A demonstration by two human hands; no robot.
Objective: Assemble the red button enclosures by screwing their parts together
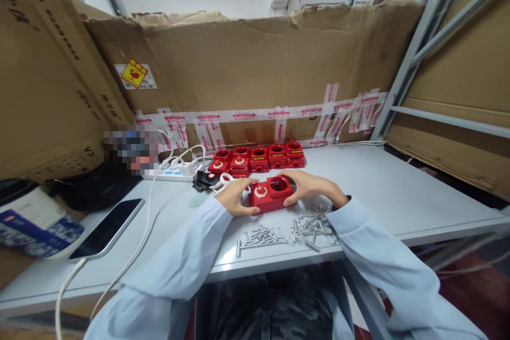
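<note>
A red plastic housing [271,194] with two round openings lies on the white table [382,191] between both hands. My left hand [235,196] grips its left end with curled fingers. My right hand [308,186] wraps round its right end. Right in front of the housing lie loose metal screws [263,236] in one heap and a second heap of pins [313,224] by my right wrist.
A row of several similar red housings [258,158] stands behind. Black parts [205,179], a white power strip [171,171] with cables and a phone [107,227] lie to the left. Cardboard walls surround the table; a metal rack [414,48] rises on the right.
</note>
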